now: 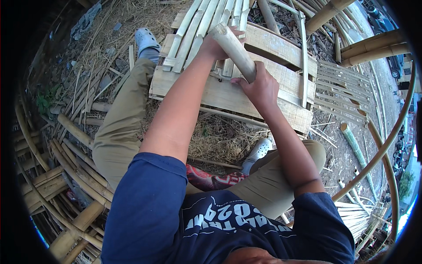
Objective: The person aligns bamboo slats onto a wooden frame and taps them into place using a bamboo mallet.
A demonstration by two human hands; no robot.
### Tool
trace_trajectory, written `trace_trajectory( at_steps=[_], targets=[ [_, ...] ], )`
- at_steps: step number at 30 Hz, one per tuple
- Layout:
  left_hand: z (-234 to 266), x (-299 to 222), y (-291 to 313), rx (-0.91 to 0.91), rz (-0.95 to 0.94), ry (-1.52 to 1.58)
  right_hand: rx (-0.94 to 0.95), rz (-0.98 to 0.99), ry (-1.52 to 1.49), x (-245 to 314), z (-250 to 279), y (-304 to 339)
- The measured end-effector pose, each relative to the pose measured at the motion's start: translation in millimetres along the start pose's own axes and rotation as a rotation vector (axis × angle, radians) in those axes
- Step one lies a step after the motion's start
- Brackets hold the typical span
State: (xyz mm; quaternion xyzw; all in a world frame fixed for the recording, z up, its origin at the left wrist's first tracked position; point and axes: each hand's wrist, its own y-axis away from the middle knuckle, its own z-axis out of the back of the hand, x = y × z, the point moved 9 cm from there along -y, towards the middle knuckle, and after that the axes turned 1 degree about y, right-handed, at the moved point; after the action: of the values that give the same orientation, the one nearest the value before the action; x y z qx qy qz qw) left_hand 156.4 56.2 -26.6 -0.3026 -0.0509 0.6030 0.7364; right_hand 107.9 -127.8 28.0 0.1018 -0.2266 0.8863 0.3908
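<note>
My right hand (262, 88) is closed round the lower end of a short, thick, pale bamboo stick (233, 50), which tilts up toward the far left. My left hand (215, 46) lies over split bamboo slats (193, 39) on a low wooden bench (220, 94), partly hidden behind the stick's upper end. Its fingertips show stretched out past the stick; whether they press on a slat is hidden. The slats lie side by side, running away from me over the bench's far left part. A narrow strip (303, 61) crosses the right part of the bench.
Straw and bamboo scraps (220, 136) cover the ground between my legs. Bamboo poles (77, 132) are stacked on the left. Laid slats (345, 90) sit right of the bench. A curved bamboo pole (382, 154) rises on the right, with a parked vehicle (391, 48) beyond.
</note>
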Motion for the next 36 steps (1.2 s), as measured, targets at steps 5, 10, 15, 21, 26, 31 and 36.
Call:
trace_trajectory(
  at_steps=[5,10,15,21,26,31,36],
  targets=[
    [-8.1,-10.6,-8.0,0.088,0.012,-0.18,0.01,-0.001,0.042,-5.1,-5.3,2.8],
    [-9.4,-5.3,-6.0,0.1,0.033,-0.2,-0.037,0.011,0.035,3.1,-3.2,3.2],
    [-10.0,-8.6,-8.3,0.079,0.021,-0.238,-0.048,-0.004,0.052,1.6,-2.2,3.6],
    [-7.0,-7.7,-7.1,0.088,-0.015,-0.197,-0.015,-0.059,0.058,-2.2,-3.6,-1.9],
    [-1.7,-11.7,-10.1,0.13,0.034,-0.178,-0.009,-0.072,0.033,-3.9,-3.1,-4.5],
    [0.2,-13.6,-10.8,0.179,0.172,-0.175,0.13,-0.134,-0.008,-9.4,-4.7,-9.1],
    [-7.0,-19.0,-6.5,0.24,0.09,-0.306,0.271,-0.117,-0.114,-23.1,8.9,-9.6]
  ],
)
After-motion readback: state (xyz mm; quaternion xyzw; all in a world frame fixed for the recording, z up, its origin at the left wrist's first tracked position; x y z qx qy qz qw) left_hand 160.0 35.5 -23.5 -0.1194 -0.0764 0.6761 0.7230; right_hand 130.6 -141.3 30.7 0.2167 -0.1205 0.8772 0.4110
